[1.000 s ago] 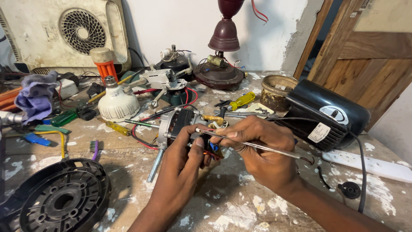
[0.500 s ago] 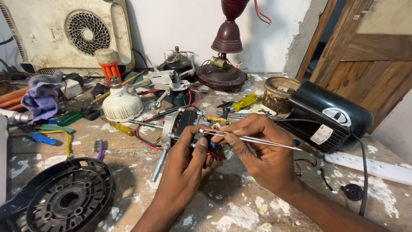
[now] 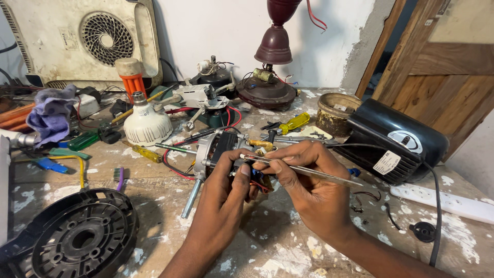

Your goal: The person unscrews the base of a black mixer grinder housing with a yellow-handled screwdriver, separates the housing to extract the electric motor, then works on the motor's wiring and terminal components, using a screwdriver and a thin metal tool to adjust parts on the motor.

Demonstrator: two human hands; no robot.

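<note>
The paint-spattered desk (image 3: 288,252) carries one black fan guard (image 3: 72,237) at the near left, one black motor housing (image 3: 396,141) at right and one white bulb (image 3: 148,126) behind. Above the middle, the left hand (image 3: 226,190) grips one small motor (image 3: 213,149), shaft slanting down to the desk, apparently to steady it. The right hand (image 3: 309,180) pinches one thin metal probe (image 3: 303,170), tip at the motor's wires.

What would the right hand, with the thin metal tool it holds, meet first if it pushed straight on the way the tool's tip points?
The right hand aims its tweezers leftward; they would first meet the small motor that the left hand holds, probably its wiring, though depth is unclear.
</note>
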